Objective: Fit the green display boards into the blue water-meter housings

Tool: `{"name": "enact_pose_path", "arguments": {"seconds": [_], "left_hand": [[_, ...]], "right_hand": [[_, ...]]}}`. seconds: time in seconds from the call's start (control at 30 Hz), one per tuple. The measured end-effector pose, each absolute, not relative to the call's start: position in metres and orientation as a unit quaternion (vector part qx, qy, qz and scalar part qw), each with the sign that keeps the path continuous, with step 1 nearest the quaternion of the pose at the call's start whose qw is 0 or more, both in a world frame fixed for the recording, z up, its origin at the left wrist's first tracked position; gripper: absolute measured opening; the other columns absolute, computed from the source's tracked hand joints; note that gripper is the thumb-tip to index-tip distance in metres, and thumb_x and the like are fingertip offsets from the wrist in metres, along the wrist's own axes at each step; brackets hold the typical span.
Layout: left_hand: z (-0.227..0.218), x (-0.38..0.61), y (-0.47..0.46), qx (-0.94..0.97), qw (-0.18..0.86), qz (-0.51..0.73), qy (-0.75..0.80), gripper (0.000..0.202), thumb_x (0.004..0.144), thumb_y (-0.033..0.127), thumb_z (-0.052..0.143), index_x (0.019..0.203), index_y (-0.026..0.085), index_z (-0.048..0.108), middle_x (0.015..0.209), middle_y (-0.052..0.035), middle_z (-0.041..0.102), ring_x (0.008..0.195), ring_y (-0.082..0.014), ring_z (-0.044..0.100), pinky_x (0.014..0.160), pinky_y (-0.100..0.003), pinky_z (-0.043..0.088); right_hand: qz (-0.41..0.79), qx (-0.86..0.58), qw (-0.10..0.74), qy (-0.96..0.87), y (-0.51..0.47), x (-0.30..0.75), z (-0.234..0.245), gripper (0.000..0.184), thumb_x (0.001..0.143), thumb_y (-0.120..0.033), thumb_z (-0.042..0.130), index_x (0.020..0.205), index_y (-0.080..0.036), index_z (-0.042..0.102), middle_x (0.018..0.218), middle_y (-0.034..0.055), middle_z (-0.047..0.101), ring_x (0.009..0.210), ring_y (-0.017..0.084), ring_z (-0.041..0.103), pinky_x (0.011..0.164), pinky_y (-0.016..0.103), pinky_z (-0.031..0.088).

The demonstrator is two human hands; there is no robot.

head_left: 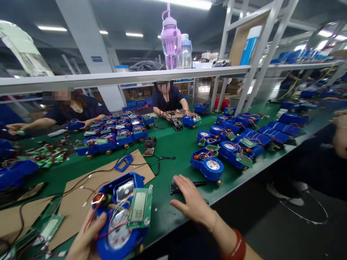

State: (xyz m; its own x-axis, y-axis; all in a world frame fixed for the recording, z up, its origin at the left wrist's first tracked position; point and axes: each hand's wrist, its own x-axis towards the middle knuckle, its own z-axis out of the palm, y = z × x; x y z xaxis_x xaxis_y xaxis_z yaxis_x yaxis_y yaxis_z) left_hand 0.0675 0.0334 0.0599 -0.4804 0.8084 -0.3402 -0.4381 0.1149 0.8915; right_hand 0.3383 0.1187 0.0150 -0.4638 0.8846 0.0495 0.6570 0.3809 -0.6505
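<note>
My left hand point(85, 238) grips a blue water meter point(101, 242) at the lower left, its round white dial showing. Coloured wires link the meter to a green circuit board with a display point(139, 207), which lies across its top. My right hand point(193, 200) is spread open over the green bench mat point(165, 213), holding nothing. Nearest to it is a small black device point(177, 187), just beyond the fingertips. A red bangle circles that wrist. Under the meter lies a cardboard sheet point(108, 184) with a loose blue plastic frame point(124, 163) on it.
Several rows of wired blue meters point(214, 162) stand on the mat. Two co-workers point(168, 97) work across the bench, and a third person's arm point(338, 133) enters at the right. A white shelf rail point(121, 76) with bottles spans the bench. Loose circuit boards lie at the lower left.
</note>
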Motion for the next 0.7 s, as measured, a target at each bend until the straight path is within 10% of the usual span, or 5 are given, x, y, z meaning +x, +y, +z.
{"name": "enact_pose_path", "arguments": {"seconds": [0.3, 0.43, 0.53, 0.7], "left_hand": [[0.068, 0.183, 0.148, 0.146, 0.634, 0.612, 0.449, 0.038, 0.083, 0.004, 0.055, 0.119, 0.015, 0.058, 0.090, -0.0078, 0.074, 0.070, -0.0172, 0.072, 0.070, -0.029, 0.061], [0.047, 0.210, 0.181, 0.139, 0.644, 0.590, 0.465, 0.047, 0.082, 0.004, 0.058, 0.126, 0.018, 0.051, 0.080, -0.0054, 0.073, 0.064, -0.0172, 0.071, 0.065, -0.030, 0.060], [0.035, 0.220, 0.196, 0.136, 0.648, 0.574, 0.482, 0.052, 0.080, 0.003, 0.060, 0.128, 0.019, 0.048, 0.079, -0.0047, 0.072, 0.061, -0.0170, 0.070, 0.064, -0.030, 0.060], [0.022, 0.225, 0.205, 0.135, 0.655, 0.547, 0.503, 0.053, 0.081, 0.004, 0.060, 0.130, 0.020, 0.047, 0.088, -0.0069, 0.073, 0.069, -0.0188, 0.072, 0.073, -0.034, 0.060]], "right_hand": [[0.276, -0.527, 0.150, -0.790, 0.103, 0.348, -0.009, 0.083, 0.080, -0.048, 0.063, 0.148, -0.013, 0.029, 0.157, 0.0139, 0.019, 0.145, 0.035, 0.006, 0.117, 0.057, 0.002], [0.426, -0.419, 0.200, -0.776, 0.093, 0.383, 0.018, 0.054, 0.076, -0.038, 0.068, 0.126, -0.019, 0.061, 0.136, 0.0115, 0.055, 0.129, 0.032, 0.046, 0.110, 0.045, 0.033], [0.489, -0.479, 0.405, -0.606, 0.109, 0.435, 0.038, 0.030, 0.086, -0.047, 0.055, 0.083, -0.020, 0.070, 0.086, 0.0052, 0.071, 0.085, 0.022, 0.066, 0.083, 0.034, 0.050], [0.453, -0.487, 0.697, -0.269, 0.176, 0.476, 0.045, 0.057, 0.070, -0.052, 0.074, 0.119, -0.031, 0.055, 0.140, -0.0010, 0.051, 0.131, 0.018, 0.044, 0.112, 0.031, 0.030]]}}
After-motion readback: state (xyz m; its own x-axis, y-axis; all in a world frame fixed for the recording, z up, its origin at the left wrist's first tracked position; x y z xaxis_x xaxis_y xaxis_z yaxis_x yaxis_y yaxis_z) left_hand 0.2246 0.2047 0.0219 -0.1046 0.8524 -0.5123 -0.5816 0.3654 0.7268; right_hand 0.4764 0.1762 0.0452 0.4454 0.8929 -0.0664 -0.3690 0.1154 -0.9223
